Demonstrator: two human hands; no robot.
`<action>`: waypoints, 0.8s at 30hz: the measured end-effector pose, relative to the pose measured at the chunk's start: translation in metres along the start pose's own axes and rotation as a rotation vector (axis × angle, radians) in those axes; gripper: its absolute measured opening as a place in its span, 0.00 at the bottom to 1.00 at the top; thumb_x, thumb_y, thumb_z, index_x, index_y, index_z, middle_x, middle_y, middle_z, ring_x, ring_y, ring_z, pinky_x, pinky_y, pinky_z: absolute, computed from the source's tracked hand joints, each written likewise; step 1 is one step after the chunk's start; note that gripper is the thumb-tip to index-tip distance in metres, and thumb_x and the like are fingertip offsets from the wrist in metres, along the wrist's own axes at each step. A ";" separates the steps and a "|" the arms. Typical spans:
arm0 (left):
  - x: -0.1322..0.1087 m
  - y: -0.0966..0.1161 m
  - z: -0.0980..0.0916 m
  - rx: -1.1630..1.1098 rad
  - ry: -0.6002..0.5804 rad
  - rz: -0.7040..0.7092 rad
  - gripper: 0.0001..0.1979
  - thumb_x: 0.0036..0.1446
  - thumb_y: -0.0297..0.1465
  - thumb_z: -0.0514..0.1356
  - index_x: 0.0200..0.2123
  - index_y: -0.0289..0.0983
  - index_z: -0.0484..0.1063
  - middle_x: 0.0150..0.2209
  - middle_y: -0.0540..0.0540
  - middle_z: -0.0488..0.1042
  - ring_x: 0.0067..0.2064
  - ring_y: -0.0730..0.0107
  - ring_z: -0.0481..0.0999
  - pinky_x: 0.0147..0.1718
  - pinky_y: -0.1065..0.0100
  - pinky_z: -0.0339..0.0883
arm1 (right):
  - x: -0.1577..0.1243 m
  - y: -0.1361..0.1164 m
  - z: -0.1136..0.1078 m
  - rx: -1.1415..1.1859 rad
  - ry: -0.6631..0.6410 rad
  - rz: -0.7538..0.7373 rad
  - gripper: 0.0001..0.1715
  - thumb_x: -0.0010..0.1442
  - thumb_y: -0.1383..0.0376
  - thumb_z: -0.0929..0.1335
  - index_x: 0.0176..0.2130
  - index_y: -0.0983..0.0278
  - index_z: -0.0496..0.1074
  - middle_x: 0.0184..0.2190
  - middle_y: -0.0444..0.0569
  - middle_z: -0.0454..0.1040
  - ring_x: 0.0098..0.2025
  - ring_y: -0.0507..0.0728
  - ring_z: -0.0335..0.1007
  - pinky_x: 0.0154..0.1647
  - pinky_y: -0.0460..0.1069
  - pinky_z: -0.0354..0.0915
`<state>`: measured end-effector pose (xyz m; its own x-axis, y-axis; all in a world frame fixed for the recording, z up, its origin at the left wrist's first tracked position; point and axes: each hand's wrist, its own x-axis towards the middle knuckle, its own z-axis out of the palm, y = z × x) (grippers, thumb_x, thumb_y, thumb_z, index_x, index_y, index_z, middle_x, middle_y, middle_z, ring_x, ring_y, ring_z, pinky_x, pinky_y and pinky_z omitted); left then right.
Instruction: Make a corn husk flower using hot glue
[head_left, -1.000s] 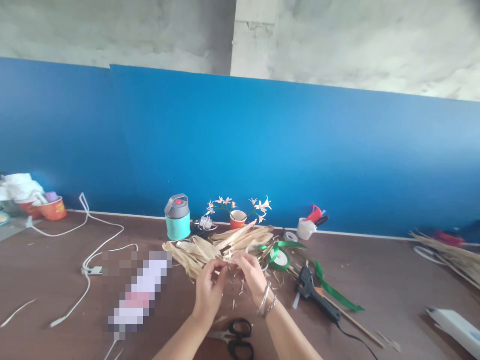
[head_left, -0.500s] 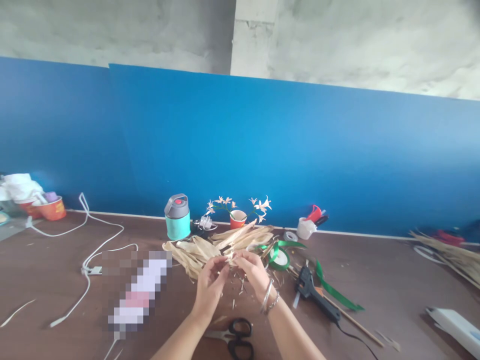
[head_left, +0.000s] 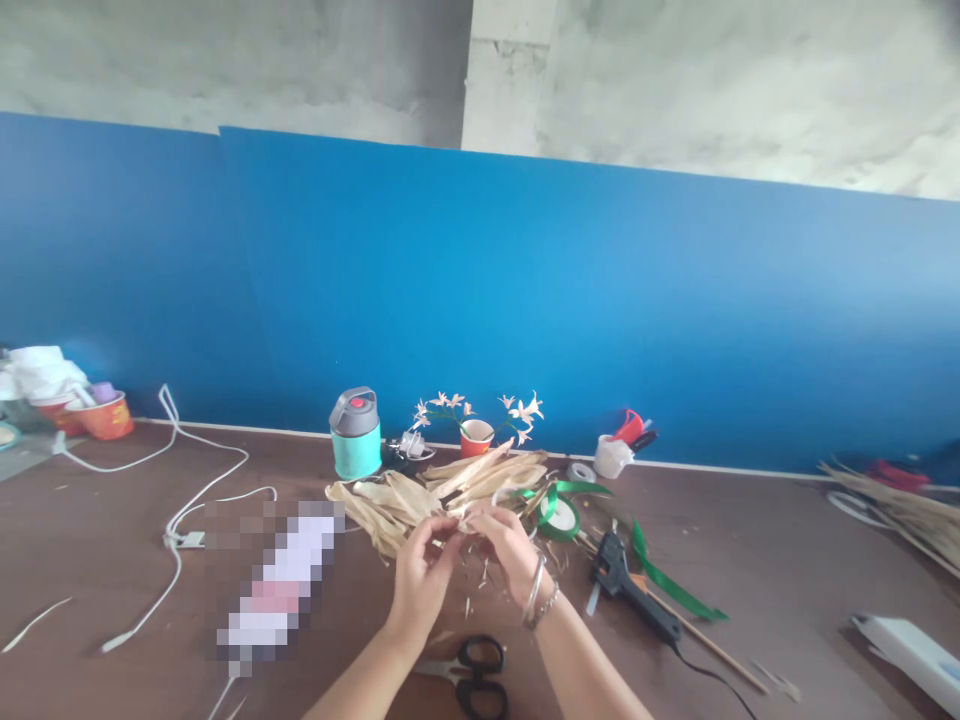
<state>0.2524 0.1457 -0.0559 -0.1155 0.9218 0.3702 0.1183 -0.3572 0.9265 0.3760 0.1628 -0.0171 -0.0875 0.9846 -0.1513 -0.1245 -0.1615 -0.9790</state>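
1. item under inspection: a small pale husk strip (head_left: 459, 522), held just above the table (head_left: 750, 560) at the near edge of the husk pile (head_left: 409, 497).
2. governing relation: the strip sits directly between the two sets of fingertips, on the far side of both palms. both hands touch it and neither is nearer. its long axis appears to run across, from hand to hand, but the piece is too small to confirm.
3. left hand (head_left: 418, 585): fingers curled in together, thumb and forefinger pinched on the strip's left end.
4. right hand (head_left: 511, 552): bangles at the wrist, fingertips pressed together on the strip's right end, the other fingers bent inward.
5. surroundings: scissors (head_left: 469, 668) lie between the forearms on the near side, untouched. a glue gun (head_left: 630, 585) lies to the right, apart from the hands. a green ribbon roll (head_left: 559, 516) sits just beyond the right hand. a teal bottle (head_left: 355, 436) and a red cup (head_left: 475, 438) of flowers stand behind the pile.
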 end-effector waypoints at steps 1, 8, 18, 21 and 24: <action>0.000 0.000 0.000 0.008 0.005 0.010 0.11 0.53 0.37 0.59 0.34 0.35 0.72 0.32 0.44 0.75 0.34 0.65 0.74 0.32 0.68 0.68 | 0.000 0.000 0.000 -0.004 0.000 0.003 0.09 0.43 0.62 0.67 0.21 0.67 0.67 0.17 0.42 0.64 0.20 0.48 0.56 0.20 0.43 0.49; -0.001 -0.001 0.000 0.030 0.008 0.026 0.10 0.53 0.37 0.59 0.34 0.35 0.72 0.32 0.45 0.75 0.33 0.65 0.73 0.32 0.68 0.68 | 0.002 0.001 0.001 -0.029 0.004 -0.008 0.09 0.42 0.62 0.67 0.21 0.66 0.67 0.16 0.40 0.61 0.19 0.47 0.53 0.20 0.44 0.48; 0.001 -0.003 0.001 0.010 0.007 -0.005 0.09 0.52 0.36 0.59 0.31 0.35 0.73 0.30 0.46 0.75 0.32 0.65 0.74 0.31 0.69 0.68 | 0.004 0.003 0.001 -0.071 -0.029 -0.080 0.08 0.42 0.64 0.65 0.18 0.66 0.65 0.15 0.40 0.59 0.19 0.46 0.50 0.19 0.43 0.44; 0.001 -0.002 0.000 0.009 0.010 -0.003 0.10 0.52 0.36 0.59 0.31 0.35 0.73 0.29 0.46 0.75 0.31 0.65 0.74 0.30 0.69 0.69 | 0.004 0.002 0.001 -0.077 -0.027 -0.076 0.07 0.42 0.64 0.65 0.18 0.66 0.65 0.15 0.40 0.59 0.19 0.46 0.50 0.19 0.43 0.45; 0.001 -0.001 0.000 0.025 0.014 0.000 0.11 0.52 0.38 0.59 0.31 0.35 0.73 0.29 0.46 0.75 0.31 0.64 0.74 0.31 0.68 0.69 | 0.003 0.001 0.001 -0.079 -0.033 -0.075 0.07 0.42 0.64 0.65 0.18 0.66 0.65 0.15 0.39 0.58 0.18 0.46 0.50 0.18 0.43 0.45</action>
<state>0.2520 0.1468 -0.0562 -0.1292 0.9194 0.3715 0.1426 -0.3535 0.9245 0.3746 0.1652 -0.0185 -0.1139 0.9907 -0.0741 -0.0534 -0.0806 -0.9953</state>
